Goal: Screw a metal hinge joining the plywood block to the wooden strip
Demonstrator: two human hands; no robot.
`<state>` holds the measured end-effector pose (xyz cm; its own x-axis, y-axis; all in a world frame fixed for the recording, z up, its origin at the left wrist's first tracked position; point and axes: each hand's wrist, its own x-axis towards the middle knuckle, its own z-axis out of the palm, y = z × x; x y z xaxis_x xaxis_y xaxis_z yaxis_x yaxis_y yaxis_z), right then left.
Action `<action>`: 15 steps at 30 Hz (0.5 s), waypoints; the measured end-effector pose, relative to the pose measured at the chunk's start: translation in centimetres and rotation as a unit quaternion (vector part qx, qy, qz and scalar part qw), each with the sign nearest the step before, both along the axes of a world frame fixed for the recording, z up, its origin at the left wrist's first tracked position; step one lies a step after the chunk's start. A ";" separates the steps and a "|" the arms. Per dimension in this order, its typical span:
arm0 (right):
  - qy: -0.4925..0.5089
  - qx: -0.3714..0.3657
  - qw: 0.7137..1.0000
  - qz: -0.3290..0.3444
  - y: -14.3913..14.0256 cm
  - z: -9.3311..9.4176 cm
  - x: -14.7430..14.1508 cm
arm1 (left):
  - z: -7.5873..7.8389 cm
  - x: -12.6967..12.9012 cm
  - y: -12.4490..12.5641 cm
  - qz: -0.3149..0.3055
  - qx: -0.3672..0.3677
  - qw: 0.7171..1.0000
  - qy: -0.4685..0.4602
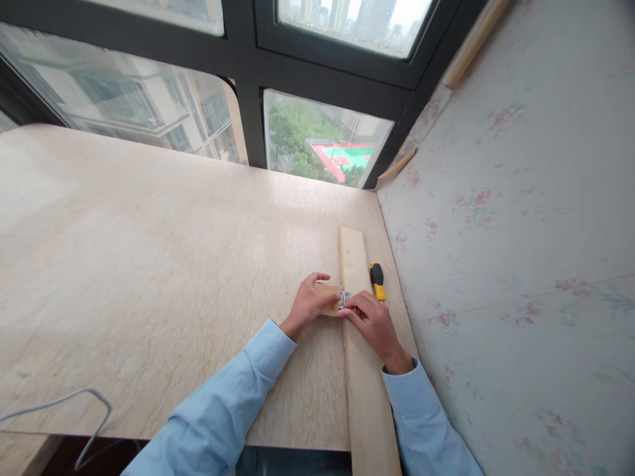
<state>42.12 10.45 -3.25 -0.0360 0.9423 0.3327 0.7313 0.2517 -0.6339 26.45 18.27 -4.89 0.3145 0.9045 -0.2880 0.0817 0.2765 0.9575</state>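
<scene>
A small metal hinge lies across the joint between a short wooden piece and a long pale wooden board. My left hand grips the short piece from the left, its thumb reaching to the hinge. At the hinge's lower right, my right hand is closed in a pinch over the board; whatever sits between its fingertips is too small to make out. Just beyond that hand, a screwdriver with a black and yellow handle rests right of the board, its tip hidden behind the hand.
The long board runs over the front edge of the marble-patterned surface. A floral-papered wall rises close on the right. Dark-framed windows stand at the back. A grey cable loops over the front left edge.
</scene>
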 end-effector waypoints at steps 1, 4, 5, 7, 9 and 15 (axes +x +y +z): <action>0.007 0.002 1.000 -0.002 0.0 0.2 0.0 | 0.0 0.0 0.0 0.001 0.001 1.000 -0.003; 0.035 0.019 0.999 -0.016 -0.1 1.0 0.4 | 0.1 -0.1 -0.1 0.002 -0.001 1.000 -0.009; 0.042 0.029 0.998 -0.035 -0.1 1.3 0.7 | 0.1 -0.1 -0.1 0.003 -0.003 1.000 -0.009; 0.049 0.044 0.993 -0.102 -0.1 1.4 1.5 | 0.2 -0.1 -0.1 0.006 -0.006 1.000 -0.007; 0.039 0.052 0.981 -0.184 0.0 1.0 2.6 | 0.1 -0.1 -0.1 0.009 -0.005 1.000 -0.002; -0.069 -0.035 0.957 -0.279 0.1 -1.1 5.7 | -0.1 -0.1 0.0 0.005 -0.009 1.000 0.000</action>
<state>47.82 10.50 -4.36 0.4407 0.8476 0.2957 0.8174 -0.2427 -0.5225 26.39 18.28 -4.99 0.3061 0.9021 -0.3042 0.0782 0.2946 0.9524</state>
